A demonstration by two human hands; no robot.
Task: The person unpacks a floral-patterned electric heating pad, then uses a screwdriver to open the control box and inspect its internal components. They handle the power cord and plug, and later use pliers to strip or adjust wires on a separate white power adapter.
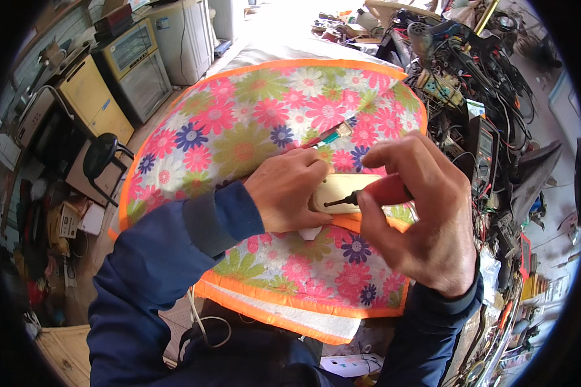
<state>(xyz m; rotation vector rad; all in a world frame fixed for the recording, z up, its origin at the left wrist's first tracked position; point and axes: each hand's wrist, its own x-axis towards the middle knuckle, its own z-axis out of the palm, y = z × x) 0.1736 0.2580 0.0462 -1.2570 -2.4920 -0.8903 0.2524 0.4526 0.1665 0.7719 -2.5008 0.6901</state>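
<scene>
On the flower-printed, orange-edged padded cloth (252, 135), the left hand (287, 190) clamps a cream plastic casing (339, 193) (partly hidden), while the right hand (419, 213) grips a red-handled screwdriver (377, 192), tip touching the casing.

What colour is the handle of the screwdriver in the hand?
Red. The screwdriver handle shows between the right hand's fingers, best and only in the head view.

Small cream plastic casing (337, 191), oblong, lying flat mid-frame right of center on flowered padded cloth (252, 129) with orange trim. Red-handled screwdriver (374, 192), roughly horizontal, dark tip pressed on the casing's face. Another thin red-green tool (328, 137) lies just above.
</scene>
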